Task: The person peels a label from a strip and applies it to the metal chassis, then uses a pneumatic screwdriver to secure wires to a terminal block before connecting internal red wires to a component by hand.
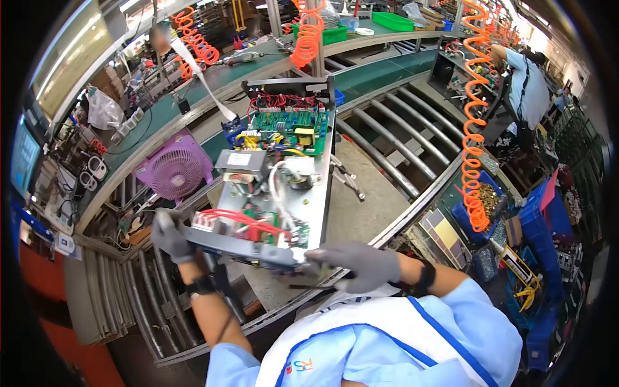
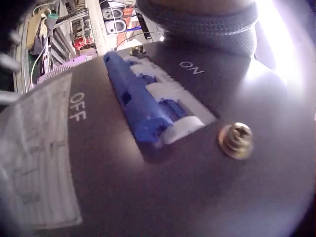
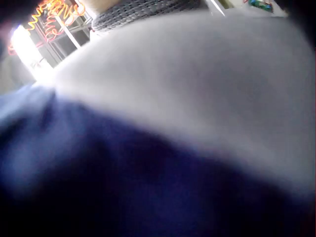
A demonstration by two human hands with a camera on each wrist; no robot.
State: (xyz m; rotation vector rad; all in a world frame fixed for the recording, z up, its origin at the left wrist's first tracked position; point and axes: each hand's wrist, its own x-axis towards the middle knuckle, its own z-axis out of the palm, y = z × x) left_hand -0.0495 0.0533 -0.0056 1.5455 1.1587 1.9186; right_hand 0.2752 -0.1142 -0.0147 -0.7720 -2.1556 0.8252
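Observation:
An open metal chassis (image 1: 316,206) with green circuit boards (image 1: 290,121), a transformer (image 1: 242,161) and red wires lies before me in the head view. My gloved left hand (image 1: 171,235) grips the left end of its near panel (image 1: 225,244). At the panel's right corner, my gloved right hand (image 1: 361,261) holds the edge; a thin dark rod (image 1: 311,286) shows beside it, its hold unclear. The left wrist view shows the dark panel (image 2: 173,197) with a blue-and-white switch block (image 2: 143,108), ON and OFF marks and a screw (image 2: 237,140). The right wrist view is mostly blurred cloth (image 3: 173,79).
Metal rollers (image 1: 393,142) run behind and right of the chassis, with others (image 1: 161,303) at front left. A purple fan (image 1: 174,169) stands left. An orange coiled hose (image 1: 474,129) hangs at right, near blue bins (image 1: 545,213). Another person (image 1: 529,84) is at back right.

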